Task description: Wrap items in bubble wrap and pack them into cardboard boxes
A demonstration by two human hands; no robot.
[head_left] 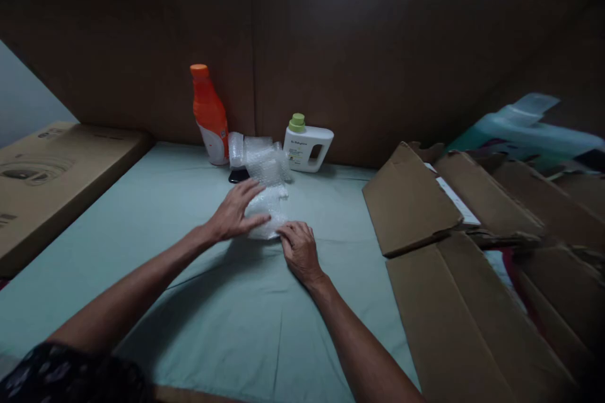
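A strip of clear bubble wrap (266,167) lies on the green cloth, its far part bunched up and its near end flat. Over the left side of the near end hovers or rests my left hand (237,209), fingers spread; contact is hard to tell. My right hand (299,247) pinches the near right corner of the bubble wrap between thumb and fingers. Just beyond the wrap stand an orange bottle (210,116) and a white jug with a green cap (307,146). Part of a dark object (239,175) shows beneath the bunched wrap.
Open cardboard boxes (416,201) with raised flaps fill the right side, and a teal bottle (520,129) sticks out there. A flat printed carton (61,164) lies at the left. A tall cardboard panel (359,63) stands across the back of the green cloth (227,340).
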